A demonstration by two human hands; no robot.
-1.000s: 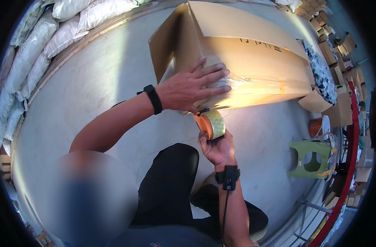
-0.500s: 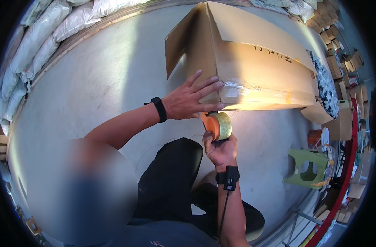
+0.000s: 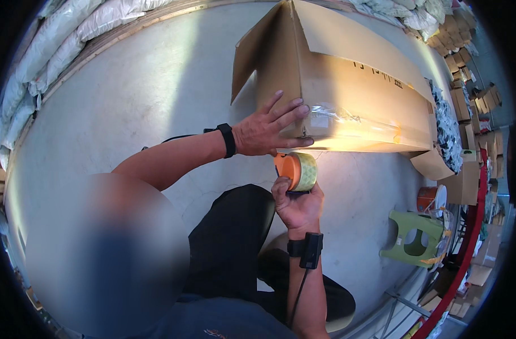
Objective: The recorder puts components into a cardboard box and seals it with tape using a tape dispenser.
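A large cardboard box (image 3: 359, 90) lies in front of me, its flaps standing out at the left end and along the top. My left hand (image 3: 272, 127) rests with spread fingers against the box's near left corner, beside a strip of clear tape (image 3: 334, 114) stuck on the side. Just below that corner, my right hand (image 3: 299, 206) grips an orange tape dispenser (image 3: 286, 168) carrying a roll of yellowish tape (image 3: 308, 172). The dispenser's front end is partly hidden beneath my left hand.
A green plastic stool (image 3: 413, 238) and an orange-and-white bucket (image 3: 431, 199) stand on the right. Dark-and-white bundled material (image 3: 447, 130) lies past the box's right end. White sacks (image 3: 60, 39) line the far left, and a red rail (image 3: 472, 243) runs down the right.
Both hands keep their holds, with the tape dispenser still just below the box corner. The whole view has shifted slightly, and my left hand sits a little higher on the corner.
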